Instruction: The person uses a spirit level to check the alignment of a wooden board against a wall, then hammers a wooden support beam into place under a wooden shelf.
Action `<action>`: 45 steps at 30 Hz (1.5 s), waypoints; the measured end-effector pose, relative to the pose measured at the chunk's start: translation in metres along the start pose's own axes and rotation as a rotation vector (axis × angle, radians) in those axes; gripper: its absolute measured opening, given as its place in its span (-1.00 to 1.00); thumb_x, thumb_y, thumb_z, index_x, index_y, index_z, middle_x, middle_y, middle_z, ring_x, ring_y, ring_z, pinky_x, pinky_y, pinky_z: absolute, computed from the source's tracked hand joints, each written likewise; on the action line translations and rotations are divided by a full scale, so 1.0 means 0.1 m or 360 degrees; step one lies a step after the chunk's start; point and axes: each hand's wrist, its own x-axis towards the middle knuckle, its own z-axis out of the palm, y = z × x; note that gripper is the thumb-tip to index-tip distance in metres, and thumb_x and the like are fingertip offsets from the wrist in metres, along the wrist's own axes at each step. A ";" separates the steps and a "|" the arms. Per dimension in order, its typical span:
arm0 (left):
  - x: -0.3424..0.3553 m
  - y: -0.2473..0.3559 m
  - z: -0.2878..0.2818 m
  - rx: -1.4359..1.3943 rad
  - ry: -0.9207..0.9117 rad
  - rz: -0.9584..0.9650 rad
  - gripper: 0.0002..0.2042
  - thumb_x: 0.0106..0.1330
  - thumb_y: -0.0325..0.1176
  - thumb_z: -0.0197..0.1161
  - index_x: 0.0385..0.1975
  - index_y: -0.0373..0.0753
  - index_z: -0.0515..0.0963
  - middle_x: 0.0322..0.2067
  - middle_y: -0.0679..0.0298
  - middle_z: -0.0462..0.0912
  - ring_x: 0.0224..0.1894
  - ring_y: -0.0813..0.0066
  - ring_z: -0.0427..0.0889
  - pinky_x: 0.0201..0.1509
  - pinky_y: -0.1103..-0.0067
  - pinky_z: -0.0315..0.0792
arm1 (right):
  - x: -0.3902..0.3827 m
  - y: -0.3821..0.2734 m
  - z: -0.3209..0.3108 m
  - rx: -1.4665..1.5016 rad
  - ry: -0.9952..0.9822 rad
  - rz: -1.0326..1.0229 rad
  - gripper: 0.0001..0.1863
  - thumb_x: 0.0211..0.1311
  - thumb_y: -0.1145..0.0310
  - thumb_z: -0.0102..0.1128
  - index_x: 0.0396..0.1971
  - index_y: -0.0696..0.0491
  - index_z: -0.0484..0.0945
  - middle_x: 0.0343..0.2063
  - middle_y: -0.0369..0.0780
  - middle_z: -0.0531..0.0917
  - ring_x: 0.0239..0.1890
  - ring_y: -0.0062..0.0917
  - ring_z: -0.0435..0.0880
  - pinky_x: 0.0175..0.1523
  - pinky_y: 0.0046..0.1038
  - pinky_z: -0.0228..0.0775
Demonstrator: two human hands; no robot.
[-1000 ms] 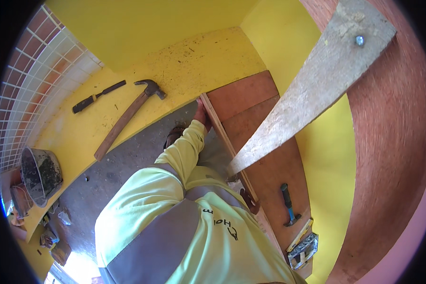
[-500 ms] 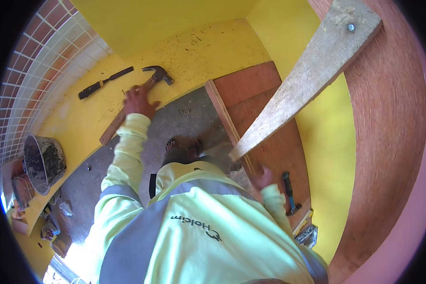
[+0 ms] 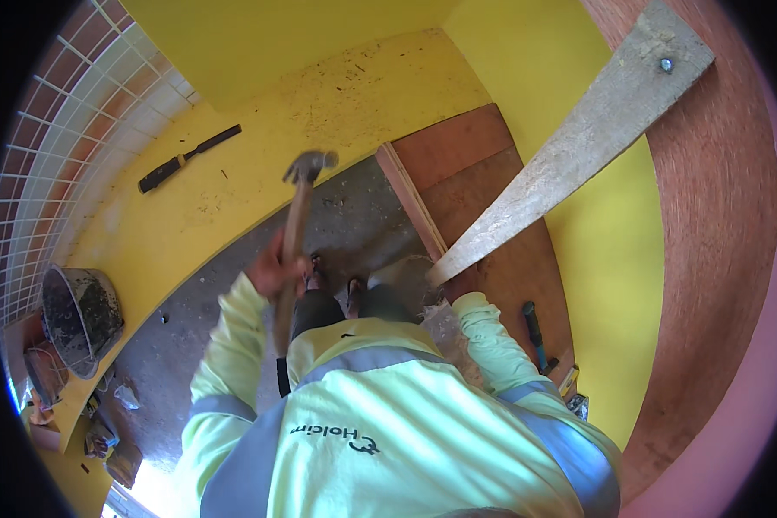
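Note:
My left hand [image 3: 274, 268] is closed around the wooden handle of a claw hammer [image 3: 298, 220], held over the floor with its head upward near the yellow ledge. My right hand [image 3: 459, 283] is beside the low end of a pale rough plank [image 3: 561, 155] with a bolt near its upper end, at the edge of a reddish plywood board [image 3: 410, 190]; its fingers are mostly hidden. A chisel-like tool with a dark handle [image 3: 166, 173] lies on the yellow ledge [image 3: 354, 86]. A second, blue-and-black hammer [image 3: 533, 332] lies on the plywood to the right.
A dirty bucket [image 3: 79, 315] and small items stand at the left by a white grid [image 3: 52, 164]. Yellow walls [image 3: 604, 276] and a curved plywood band [image 3: 708, 259] bound the right. My feet are on the grey concrete floor [image 3: 190, 337].
My left hand left the board edge, took the claw hammer from the ledge and raised it toward me over the floor. My right hand has shifted upward along the plywood edge.

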 end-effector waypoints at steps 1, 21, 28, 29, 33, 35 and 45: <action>-0.16 -0.10 0.17 -0.0182 -0.0083 -0.0176 -0.62 0.22 -0.23 0.24 -0.07 -0.20 0.27 -0.58 0.30 0.46 -0.53 0.48 0.56 -0.57 0.54 0.49 | 0.01 -0.01 0.00 0.0027 -0.0030 0.0059 -0.39 -0.04 0.27 0.21 0.13 -0.03 0.41 0.25 -0.03 0.25 0.36 -0.04 -0.01 0.32 0.24 -0.29; 0.36 -0.38 1.73 -0.0726 0.0675 -0.0106 -0.74 0.11 -0.51 0.21 -0.31 -0.26 0.24 -0.64 0.21 0.40 -0.72 0.38 0.44 -0.72 0.44 0.42 | 0.00 -0.46 -0.69 0.0009 -0.0144 0.0400 -0.15 -0.03 0.27 0.20 0.33 -0.09 0.05 0.29 0.15 0.08 0.25 0.38 -0.01 0.31 0.23 -0.26; 1.22 -0.67 1.87 -0.1084 0.0936 0.0105 -0.80 0.12 -0.48 0.22 -0.44 -0.27 0.29 -0.71 0.19 0.37 -0.72 0.33 0.45 -0.73 0.41 0.40 | 0.03 -0.48 -0.68 -0.0063 -0.0181 0.0352 -0.14 -0.04 0.28 0.21 0.33 -0.15 0.06 0.28 0.15 0.10 0.26 0.32 0.01 0.32 0.21 -0.27; 1.21 -0.66 1.80 -0.1091 0.0938 0.0096 -0.80 0.12 -0.48 0.22 -0.44 -0.27 0.29 -0.71 0.19 0.37 -0.72 0.33 0.45 -0.73 0.41 0.40 | 0.02 -0.50 -0.70 -0.0110 -0.0249 0.0418 -0.14 -0.04 0.29 0.21 0.33 -0.15 0.06 0.28 0.15 0.10 0.27 0.30 0.02 0.33 0.21 -0.28; 0.64 -0.37 1.53 -0.0804 0.0625 -0.0087 -0.84 0.16 -0.47 0.20 -0.48 -0.30 0.32 -0.70 0.21 0.38 -0.72 0.36 0.46 -0.72 0.41 0.40 | -0.05 -0.41 -0.63 -0.0077 -0.0227 0.0381 -0.15 -0.02 0.30 0.20 0.34 -0.17 0.05 0.29 0.15 0.08 0.27 0.31 0.02 0.33 0.21 -0.28; 0.35 -0.36 1.55 -0.0836 0.0852 -0.0055 -0.84 0.18 -0.46 0.19 -0.51 -0.31 0.33 -0.70 0.21 0.38 -0.72 0.38 0.46 -0.72 0.42 0.40 | -0.03 -0.38 -0.60 -0.0092 -0.0171 0.0363 -0.16 -0.01 0.29 0.19 0.34 -0.17 0.05 0.29 0.14 0.08 0.26 0.32 0.01 0.33 0.20 -0.25; 0.92 -0.17 1.89 -0.1008 0.0616 -0.0042 -0.84 0.17 -0.42 0.16 -0.56 -0.30 0.35 -0.69 0.26 0.41 -0.69 0.43 0.48 -0.69 0.46 0.42 | 0.00 -0.38 -0.64 -0.0139 -0.0376 0.0398 -0.19 0.02 0.23 0.16 0.32 -0.01 0.08 0.31 0.10 0.07 0.27 0.29 0.02 0.34 0.18 -0.27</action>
